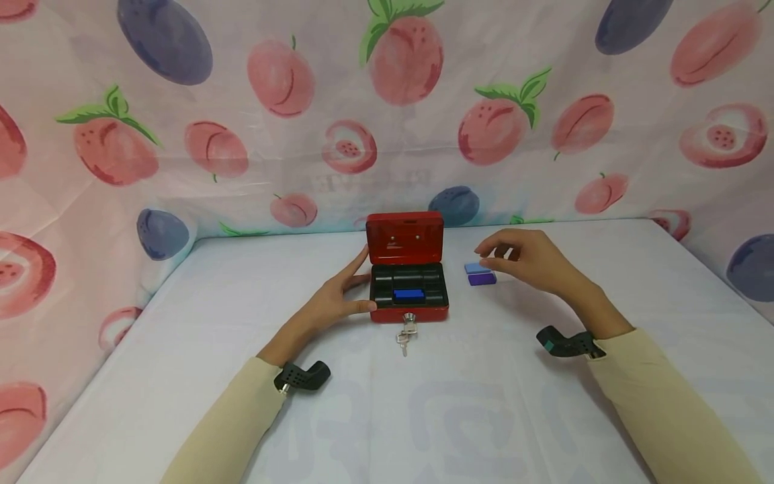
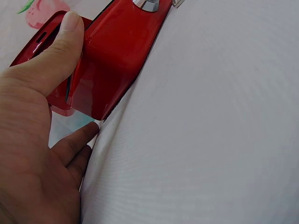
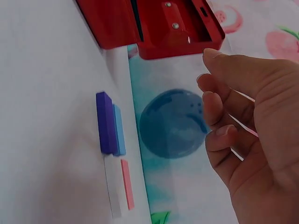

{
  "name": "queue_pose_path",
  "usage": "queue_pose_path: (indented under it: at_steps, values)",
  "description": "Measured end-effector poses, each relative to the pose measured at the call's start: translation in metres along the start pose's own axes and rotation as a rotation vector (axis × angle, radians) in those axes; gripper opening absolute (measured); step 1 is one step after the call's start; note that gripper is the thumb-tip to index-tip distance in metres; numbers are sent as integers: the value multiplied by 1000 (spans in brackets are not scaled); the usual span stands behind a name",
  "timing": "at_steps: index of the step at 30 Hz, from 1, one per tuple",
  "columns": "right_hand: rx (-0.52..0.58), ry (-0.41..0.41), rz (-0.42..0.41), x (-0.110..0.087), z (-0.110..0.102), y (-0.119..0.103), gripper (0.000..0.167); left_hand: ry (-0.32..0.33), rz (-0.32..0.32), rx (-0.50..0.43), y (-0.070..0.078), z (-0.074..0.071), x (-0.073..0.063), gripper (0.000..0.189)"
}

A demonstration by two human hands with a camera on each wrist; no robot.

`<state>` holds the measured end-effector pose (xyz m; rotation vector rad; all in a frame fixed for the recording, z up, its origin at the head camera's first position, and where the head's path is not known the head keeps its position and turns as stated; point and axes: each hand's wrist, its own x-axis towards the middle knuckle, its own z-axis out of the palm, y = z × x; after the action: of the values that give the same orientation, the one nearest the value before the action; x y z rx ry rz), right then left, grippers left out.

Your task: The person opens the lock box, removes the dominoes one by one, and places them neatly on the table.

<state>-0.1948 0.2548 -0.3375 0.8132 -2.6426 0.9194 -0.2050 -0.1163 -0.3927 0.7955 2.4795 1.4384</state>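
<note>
A red metal cash box (image 1: 429, 314) stands with its lid (image 1: 405, 242) raised and its black tray showing. A blue block (image 1: 409, 294) lies in the tray's front middle. My left hand (image 1: 332, 301) is at the box's left side, thumb over the front left corner, index finger reaching the lid's left edge. My right hand (image 1: 529, 259) hovers over the table right of the box, fingers loosely bent around nothing. Below its fingertips a light blue block (image 1: 476, 268) and a purple block (image 1: 482, 279) lie side by side. The right wrist view adds a white block (image 3: 113, 186) and a pink block (image 3: 127, 184).
Two keys (image 1: 403, 341) hang from the lock at the box's front, against the white tabletop (image 1: 375, 417). Behind the table rises a fruit-print cloth (image 1: 338, 81). Dark wrist cameras (image 1: 308, 376) are strapped at both sleeves.
</note>
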Motion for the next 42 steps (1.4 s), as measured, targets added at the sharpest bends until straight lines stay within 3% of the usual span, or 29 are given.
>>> queue_pose_path:
  at_steps: [8,14,22,32,42]
  values:
    - [25,-16,-80,10,10,-19,19,3,3,18,-2,-1,0,99]
    - [49,-30,-132,16,17,-33,22,-8,0,-18,-2,-1,1,98]
    - [77,-60,-240,36,31,-53,22,-3,-13,-11,-1,-1,0,98]
    - [147,-132,-250,45,56,-71,23,-10,-9,-22,-2,-2,-1,98]
    - [105,-226,-200,41,78,-68,20,-6,9,4,-1,-3,-2,99]
